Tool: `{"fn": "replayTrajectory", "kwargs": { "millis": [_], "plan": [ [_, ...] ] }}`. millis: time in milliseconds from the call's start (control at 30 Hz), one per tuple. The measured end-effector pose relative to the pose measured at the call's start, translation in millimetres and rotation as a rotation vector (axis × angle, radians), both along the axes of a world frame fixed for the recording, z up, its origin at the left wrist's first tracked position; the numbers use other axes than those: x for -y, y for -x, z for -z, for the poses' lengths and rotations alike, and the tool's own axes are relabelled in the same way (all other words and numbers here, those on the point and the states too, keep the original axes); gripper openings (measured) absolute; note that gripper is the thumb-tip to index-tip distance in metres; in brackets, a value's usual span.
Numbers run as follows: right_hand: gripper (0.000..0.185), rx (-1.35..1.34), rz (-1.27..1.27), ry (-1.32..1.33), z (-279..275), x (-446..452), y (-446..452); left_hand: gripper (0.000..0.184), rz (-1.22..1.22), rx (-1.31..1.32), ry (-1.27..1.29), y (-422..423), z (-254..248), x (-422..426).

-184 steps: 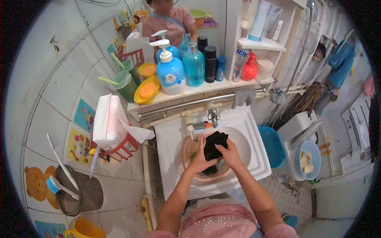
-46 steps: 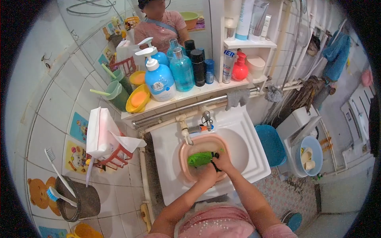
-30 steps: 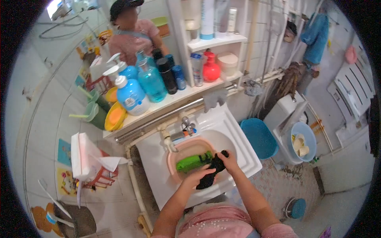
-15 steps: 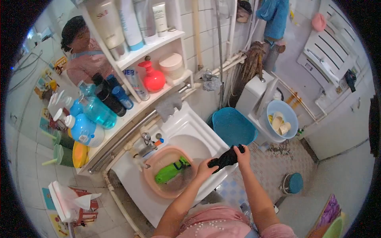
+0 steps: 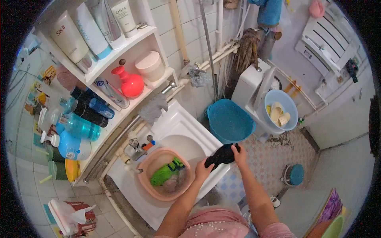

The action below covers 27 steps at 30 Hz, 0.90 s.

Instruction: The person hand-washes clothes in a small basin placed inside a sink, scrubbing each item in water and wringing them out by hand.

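A crumpled black cloth (image 5: 221, 156) stretches between my two hands above the sink's right edge. My left hand (image 5: 203, 172) grips its left end, and my right hand (image 5: 240, 155) pinches the upper right end. Whether it is a sock or another small garment I cannot tell. To the left, a pink plastic basin (image 5: 143, 185) stands in the white sink (image 5: 180, 116). Inside the basin, a bright green cloth with dark bands (image 5: 162, 175) lies in water beside a greyish-pink cloth (image 5: 171, 184).
A faucet (image 5: 136, 147) stands behind the basin. Bottles and tubes crowd the white shelf (image 5: 119, 65) at upper left. Beyond the sink are a blue tub (image 5: 230, 123) and a light blue basin (image 5: 291, 103). A small blue-lidded bucket (image 5: 295, 174) sits on the tiled floor.
The camera view has shifted, so shelf and sink appear lower and further left. The black cloth looks a little more spread between my hands. More of the greyish-pink cloth shows in the basin.
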State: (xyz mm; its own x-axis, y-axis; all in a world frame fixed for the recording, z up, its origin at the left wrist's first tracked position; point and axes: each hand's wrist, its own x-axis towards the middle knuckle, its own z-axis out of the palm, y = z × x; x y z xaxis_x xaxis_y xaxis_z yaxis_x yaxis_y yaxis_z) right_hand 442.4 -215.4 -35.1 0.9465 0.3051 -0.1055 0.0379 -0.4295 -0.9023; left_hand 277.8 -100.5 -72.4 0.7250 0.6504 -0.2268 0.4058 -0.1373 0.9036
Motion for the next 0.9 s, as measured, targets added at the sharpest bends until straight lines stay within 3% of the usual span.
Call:
{"fn": "replayTrajectory", "kwargs": {
  "millis": [67, 200, 233, 300, 367, 500, 600, 800, 900],
  "plan": [
    [0.041, -0.030, -0.008, 0.039, -4, 2, -3, 0.043, 0.029, -0.092, -0.201, -4, -17, 2],
    [0.052, -0.036, -0.007, 0.053, -21, -1, 1, 0.050, -0.030, -0.082, -0.173, 3, -1, 2],
    [0.052, -0.031, -0.017, 0.049, -10, -3, 0, 0.056, -0.030, -0.116, -0.123, 6, -9, 2],
    [0.057, 0.271, 0.075, 0.008, 11, -8, -3, 0.062, -0.044, -0.147, -0.077, 14, -39, -1],
    [0.066, 0.267, 0.053, 0.059, -5, -17, 3, 0.067, 0.005, -0.286, -0.105, 23, -88, -6],
    [0.086, 0.285, -0.034, 0.263, -63, -42, 32, 0.069, -0.174, -0.099, -0.147, 50, -55, -13],
    [0.090, 0.362, -0.135, 0.259, -82, -66, 59, 0.071, -0.285, 0.023, -0.246, 71, -37, -29],
    [0.091, 0.451, -0.420, 0.236, -87, -102, 119, 0.074, -0.412, -0.067, -0.400, 125, -38, -39],
    [0.090, 0.552, -0.681, 0.238, -76, -115, 162, 0.076, -0.443, -0.347, -0.337, 158, -39, -38]
  ]
}}
